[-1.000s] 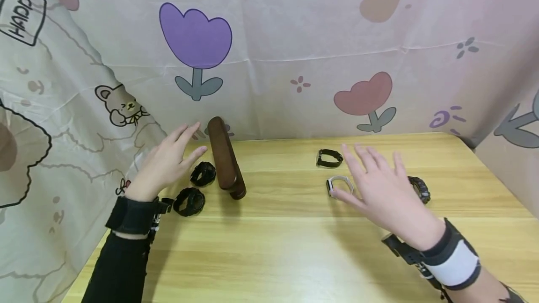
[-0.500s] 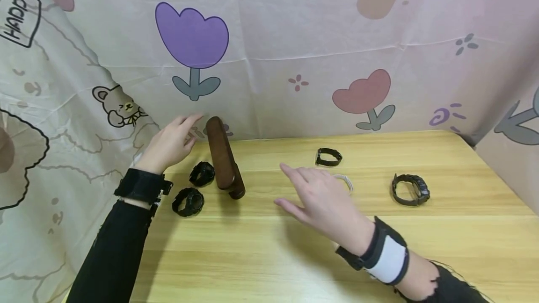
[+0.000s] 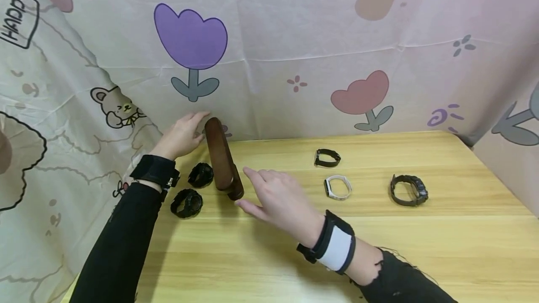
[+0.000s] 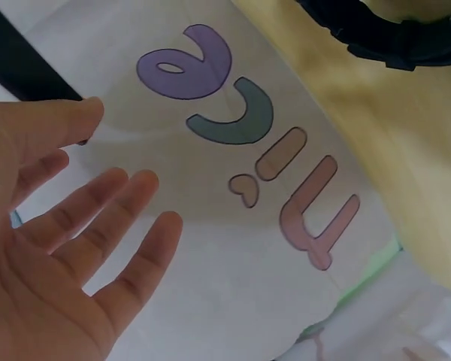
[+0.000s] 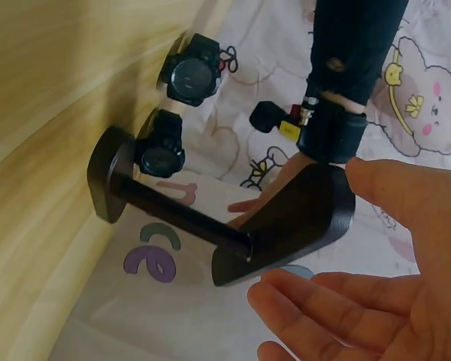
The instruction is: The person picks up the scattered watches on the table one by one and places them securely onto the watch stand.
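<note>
A dark brown display stand [image 3: 221,158] stands on the table's left half; in the right wrist view its long top piece [image 5: 293,226], thin post and smaller base show. My left hand [image 3: 181,137] is just left of its far end, fingers extended, and holds nothing. My right hand [image 3: 282,200] reaches toward its near end from the right, thumb and fingers spread; whether it touches is hard to tell. Two black watches [image 3: 200,175] [image 3: 186,203] sit left of the stand. In the left wrist view, the palm of my left hand [image 4: 83,248] is bare.
On the wooden table's right half [image 3: 294,275] lie a slim black watch [image 3: 327,158], a white-banded fitness band [image 3: 338,187] and a chunky black watch [image 3: 409,191]. A printed cloth [image 3: 269,36] hangs along the back edge and the left side.
My right hand has travelled left, from above the right-hand watches to beside the stand. My left hand has shifted slightly away from me and to the right, toward the stand's far end.
</note>
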`<state>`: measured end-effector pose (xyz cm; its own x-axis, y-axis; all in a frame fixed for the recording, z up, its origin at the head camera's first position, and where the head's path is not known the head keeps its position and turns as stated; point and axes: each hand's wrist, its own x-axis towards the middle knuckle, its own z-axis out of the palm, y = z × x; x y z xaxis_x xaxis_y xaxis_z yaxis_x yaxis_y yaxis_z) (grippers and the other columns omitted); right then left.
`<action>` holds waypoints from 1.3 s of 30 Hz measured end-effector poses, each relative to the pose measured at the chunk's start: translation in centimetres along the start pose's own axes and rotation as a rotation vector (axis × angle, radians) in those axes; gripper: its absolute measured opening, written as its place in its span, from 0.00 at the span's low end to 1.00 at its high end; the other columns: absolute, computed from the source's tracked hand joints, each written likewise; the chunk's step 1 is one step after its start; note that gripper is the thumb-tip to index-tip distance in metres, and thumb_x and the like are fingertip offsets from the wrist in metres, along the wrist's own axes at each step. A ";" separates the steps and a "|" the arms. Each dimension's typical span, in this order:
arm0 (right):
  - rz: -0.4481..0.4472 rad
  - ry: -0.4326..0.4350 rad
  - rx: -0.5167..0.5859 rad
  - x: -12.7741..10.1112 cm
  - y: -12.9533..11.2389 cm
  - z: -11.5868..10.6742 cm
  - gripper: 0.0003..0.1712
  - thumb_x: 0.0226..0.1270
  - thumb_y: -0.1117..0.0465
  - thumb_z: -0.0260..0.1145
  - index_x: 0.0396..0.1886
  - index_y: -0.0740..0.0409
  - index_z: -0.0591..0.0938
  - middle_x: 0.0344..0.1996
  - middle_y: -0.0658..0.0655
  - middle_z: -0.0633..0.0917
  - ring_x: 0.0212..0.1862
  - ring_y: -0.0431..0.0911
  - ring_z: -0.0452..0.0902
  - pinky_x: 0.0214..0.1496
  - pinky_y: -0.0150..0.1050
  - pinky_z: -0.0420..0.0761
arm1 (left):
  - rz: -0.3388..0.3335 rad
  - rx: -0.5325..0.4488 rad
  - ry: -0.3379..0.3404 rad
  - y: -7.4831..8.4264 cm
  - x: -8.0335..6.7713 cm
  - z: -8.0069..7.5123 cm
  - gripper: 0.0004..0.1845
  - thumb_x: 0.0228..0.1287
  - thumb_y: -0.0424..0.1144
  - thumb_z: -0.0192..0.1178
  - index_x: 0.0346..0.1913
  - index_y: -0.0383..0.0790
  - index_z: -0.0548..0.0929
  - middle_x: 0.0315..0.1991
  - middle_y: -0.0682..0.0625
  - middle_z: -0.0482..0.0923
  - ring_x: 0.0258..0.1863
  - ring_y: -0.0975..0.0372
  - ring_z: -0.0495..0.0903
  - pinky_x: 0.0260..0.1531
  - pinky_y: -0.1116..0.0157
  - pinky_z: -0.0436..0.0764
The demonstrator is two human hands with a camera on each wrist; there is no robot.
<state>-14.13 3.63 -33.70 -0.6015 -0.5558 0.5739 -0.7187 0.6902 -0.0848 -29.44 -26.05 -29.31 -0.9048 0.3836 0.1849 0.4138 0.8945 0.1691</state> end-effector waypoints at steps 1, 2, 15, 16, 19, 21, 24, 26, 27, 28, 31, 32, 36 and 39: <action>0.002 -0.001 0.013 0.2 -0.2 0.2 0.40 0.71 0.38 0.74 0.68 0.65 0.81 0.40 0.57 0.93 0.39 0.47 0.92 0.43 0.43 0.90 | -0.004 -0.006 -0.005 -0.1 0.1 0.1 0.37 0.74 0.28 0.61 0.82 0.38 0.63 0.69 0.28 0.74 0.57 0.38 0.83 0.52 0.41 0.84; 0.005 -0.001 0.024 0.4 -0.3 0.3 0.40 0.71 0.38 0.74 0.68 0.65 0.81 0.41 0.58 0.93 0.41 0.48 0.92 0.44 0.43 0.91 | -0.008 -0.012 -0.010 -0.2 0.2 0.2 0.37 0.74 0.28 0.61 0.82 0.38 0.63 0.68 0.28 0.74 0.57 0.38 0.82 0.52 0.41 0.84; 0.026 0.015 0.061 1.8 -1.1 1.3 0.31 0.73 0.41 0.72 0.60 0.62 0.85 0.34 0.54 0.92 0.34 0.44 0.90 0.40 0.42 0.89 | -0.014 -0.042 -0.031 -0.7 0.8 1.2 0.34 0.75 0.28 0.58 0.82 0.37 0.65 0.62 0.31 0.78 0.56 0.41 0.82 0.53 0.43 0.82; 0.026 0.018 0.061 1.8 -1.0 1.4 0.31 0.74 0.41 0.72 0.60 0.62 0.85 0.35 0.54 0.93 0.34 0.44 0.90 0.40 0.42 0.89 | -0.012 -0.041 -0.030 -0.7 0.7 1.2 0.34 0.75 0.28 0.58 0.82 0.37 0.65 0.62 0.31 0.78 0.55 0.42 0.82 0.51 0.44 0.82; 0.027 0.026 0.051 1.9 -1.0 1.4 0.31 0.73 0.42 0.73 0.61 0.62 0.86 0.37 0.55 0.94 0.35 0.45 0.91 0.41 0.42 0.90 | -0.010 -0.042 -0.026 -0.7 0.7 1.4 0.34 0.75 0.28 0.58 0.82 0.37 0.65 0.60 0.32 0.79 0.52 0.43 0.81 0.47 0.46 0.81; 0.028 0.029 0.044 2.0 -0.9 1.5 0.31 0.73 0.41 0.73 0.61 0.62 0.86 0.39 0.56 0.94 0.36 0.45 0.91 0.42 0.43 0.90 | -0.010 -0.046 -0.023 -0.7 0.6 1.4 0.34 0.75 0.28 0.57 0.82 0.37 0.65 0.59 0.33 0.79 0.50 0.45 0.81 0.45 0.47 0.80; 0.031 0.033 0.046 2.0 -0.9 1.7 0.32 0.72 0.40 0.73 0.61 0.62 0.86 0.40 0.56 0.94 0.36 0.45 0.92 0.43 0.42 0.90 | -0.004 -0.047 -0.019 -0.6 0.6 1.5 0.34 0.74 0.28 0.57 0.82 0.36 0.65 0.60 0.33 0.79 0.48 0.46 0.79 0.44 0.49 0.78; 0.028 0.035 0.049 2.1 -0.9 1.7 0.32 0.72 0.40 0.74 0.60 0.61 0.86 0.39 0.56 0.94 0.35 0.44 0.91 0.42 0.42 0.90 | 0.001 -0.046 -0.014 -0.6 0.6 1.6 0.35 0.73 0.27 0.57 0.81 0.35 0.65 0.62 0.33 0.78 0.47 0.46 0.79 0.44 0.49 0.78; 0.025 0.037 0.048 2.1 -0.9 1.8 0.32 0.71 0.40 0.74 0.59 0.61 0.86 0.38 0.56 0.94 0.35 0.44 0.91 0.42 0.42 0.90 | 0.003 -0.045 -0.013 -0.6 0.7 1.7 0.35 0.73 0.27 0.57 0.81 0.35 0.65 0.63 0.33 0.78 0.47 0.46 0.79 0.45 0.49 0.78; 0.023 0.038 0.052 2.2 -0.9 1.8 0.32 0.71 0.40 0.74 0.59 0.61 0.87 0.37 0.55 0.94 0.34 0.44 0.91 0.42 0.41 0.90 | 0.004 -0.044 -0.011 -0.6 0.7 1.7 0.35 0.73 0.27 0.56 0.81 0.34 0.65 0.64 0.32 0.78 0.47 0.46 0.79 0.45 0.49 0.78; 0.017 0.041 0.058 2.2 -0.9 1.8 0.31 0.71 0.40 0.74 0.58 0.62 0.87 0.37 0.55 0.94 0.35 0.43 0.91 0.44 0.41 0.90 | 0.001 -0.044 -0.007 -0.6 0.8 1.8 0.35 0.72 0.27 0.56 0.81 0.34 0.65 0.68 0.31 0.76 0.50 0.45 0.80 0.48 0.47 0.79; 0.017 0.041 0.062 2.2 -0.8 1.9 0.31 0.71 0.41 0.75 0.58 0.62 0.87 0.38 0.55 0.94 0.35 0.44 0.91 0.45 0.41 0.90 | 0.000 -0.045 -0.007 -0.6 0.8 1.8 0.35 0.72 0.27 0.55 0.81 0.34 0.65 0.69 0.31 0.75 0.51 0.44 0.80 0.49 0.46 0.79; 0.019 0.046 0.087 2.1 -0.6 1.9 0.31 0.71 0.42 0.75 0.58 0.63 0.87 0.41 0.58 0.94 0.38 0.46 0.92 0.47 0.43 0.91 | -0.006 -0.065 -0.009 -0.4 0.8 2.0 0.34 0.73 0.27 0.53 0.81 0.33 0.64 0.73 0.30 0.73 0.55 0.42 0.81 0.52 0.45 0.80; 0.018 0.049 0.105 2.1 -0.4 1.9 0.31 0.71 0.43 0.76 0.58 0.63 0.87 0.42 0.59 0.94 0.40 0.47 0.93 0.49 0.44 0.91 | -0.007 -0.090 -0.014 -0.3 0.8 2.1 0.35 0.73 0.27 0.53 0.82 0.32 0.63 0.74 0.30 0.71 0.56 0.41 0.81 0.53 0.44 0.81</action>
<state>-15.70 1.31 -34.01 -0.5987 -0.5189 0.6101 -0.7421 0.6459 -0.1788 -30.54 -25.50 -31.25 -0.9090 0.3808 0.1696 0.4138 0.8735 0.2564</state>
